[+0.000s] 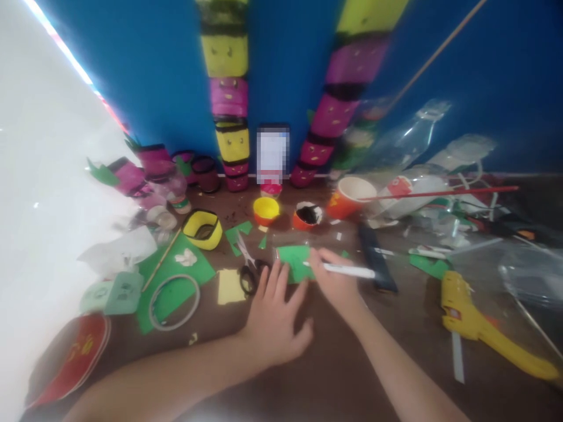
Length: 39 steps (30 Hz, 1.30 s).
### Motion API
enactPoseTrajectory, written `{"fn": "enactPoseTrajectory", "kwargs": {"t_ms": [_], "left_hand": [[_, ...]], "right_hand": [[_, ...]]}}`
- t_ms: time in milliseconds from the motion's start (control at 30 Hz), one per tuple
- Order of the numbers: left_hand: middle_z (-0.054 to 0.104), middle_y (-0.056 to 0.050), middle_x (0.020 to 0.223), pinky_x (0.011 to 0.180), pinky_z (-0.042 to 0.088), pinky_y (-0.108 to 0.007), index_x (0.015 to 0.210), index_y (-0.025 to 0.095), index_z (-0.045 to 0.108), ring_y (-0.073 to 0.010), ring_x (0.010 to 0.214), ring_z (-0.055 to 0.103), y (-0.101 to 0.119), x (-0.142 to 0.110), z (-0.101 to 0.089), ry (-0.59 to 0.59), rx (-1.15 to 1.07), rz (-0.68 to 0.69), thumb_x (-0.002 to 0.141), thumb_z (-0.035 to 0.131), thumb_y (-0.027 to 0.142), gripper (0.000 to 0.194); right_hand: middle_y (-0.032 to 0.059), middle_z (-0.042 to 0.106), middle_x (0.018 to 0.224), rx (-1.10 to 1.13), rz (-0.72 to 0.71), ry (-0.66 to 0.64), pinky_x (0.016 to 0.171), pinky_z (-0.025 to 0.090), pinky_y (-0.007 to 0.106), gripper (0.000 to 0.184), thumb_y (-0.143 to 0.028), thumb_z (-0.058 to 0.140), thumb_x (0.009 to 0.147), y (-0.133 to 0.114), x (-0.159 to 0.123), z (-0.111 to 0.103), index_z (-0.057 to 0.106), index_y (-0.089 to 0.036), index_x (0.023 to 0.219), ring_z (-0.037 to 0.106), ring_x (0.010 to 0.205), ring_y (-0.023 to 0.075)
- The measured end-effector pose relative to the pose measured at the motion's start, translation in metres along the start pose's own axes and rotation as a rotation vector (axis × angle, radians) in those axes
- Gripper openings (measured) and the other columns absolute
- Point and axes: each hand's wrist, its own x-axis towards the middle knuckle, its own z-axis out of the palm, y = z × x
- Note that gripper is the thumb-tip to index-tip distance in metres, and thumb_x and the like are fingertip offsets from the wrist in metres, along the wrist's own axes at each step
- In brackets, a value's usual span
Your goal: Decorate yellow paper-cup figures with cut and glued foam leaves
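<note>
My right hand grips a white pen, its tip over a small piece of green paper. Flat on the table, my left hand has its fingers spread, with the fingertips at the paper's lower left edge. Scissors with black handles lie partly open just beyond my left fingers. Beside them is a pale yellow piece of paper. Whether any mark is on the green paper, I cannot tell through the blur.
A yellow glue gun lies at the right, near clear plastic bottles. Left are a larger green sheet, a tape ring and a yellow cut cup. Small paint cups and a phone stand at the back.
</note>
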Motion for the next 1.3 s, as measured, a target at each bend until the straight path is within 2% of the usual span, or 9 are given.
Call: {"fn": "enactPoseTrajectory", "kwargs": {"t_ms": [533,800,1100,1300], "left_hand": [[0.028,-0.016,0.143,0.107,0.021,-0.057,0.132,0.021,0.041,-0.0375,0.136,0.015,0.0000,0.0004,0.0007,0.007,-0.018,-0.009,0.080,0.048,0.047,0.058],[0.027,-0.014,0.144,0.107,0.022,-0.058,0.132,0.021,0.041,-0.0369,0.137,0.014,0.0001,0.0001,0.0003,0.015,-0.018,-0.006,0.079,0.050,0.046,0.059],[0.028,-0.016,0.143,0.107,0.022,-0.057,0.133,0.021,0.041,-0.0366,0.136,0.017,0.0008,0.0007,0.0000,-0.005,-0.010,-0.013,0.080,0.049,0.046,0.059],[0.029,-0.016,0.143,0.107,0.021,-0.056,0.133,0.022,0.041,-0.0364,0.136,0.016,0.0003,0.0007,0.0001,-0.004,-0.016,-0.011,0.080,0.048,0.046,0.059]], "right_hand": [[-0.0054,0.031,0.044,-0.021,-0.019,0.025,0.046,0.028,0.023,0.039,-0.034,0.041,0.083,0.0008,-0.0045,-0.0045,0.031,-0.020,0.048,0.032,0.045,0.0094],[-0.0049,0.037,0.043,-0.036,0.016,0.076,0.047,0.029,0.024,0.037,-0.033,0.042,0.084,-0.0001,-0.0050,-0.0045,0.041,-0.020,0.049,0.034,0.046,0.0099],[-0.0048,0.036,0.043,-0.064,0.052,0.154,0.049,0.030,0.024,0.038,-0.033,0.043,0.083,-0.0004,-0.0043,-0.0049,0.037,-0.020,0.048,0.034,0.045,0.0100],[-0.0026,0.045,0.046,-0.063,0.087,0.157,0.050,0.032,0.024,0.034,-0.032,0.042,0.083,0.0031,-0.0040,-0.0044,0.047,-0.020,0.052,0.038,0.046,0.0110]]}}
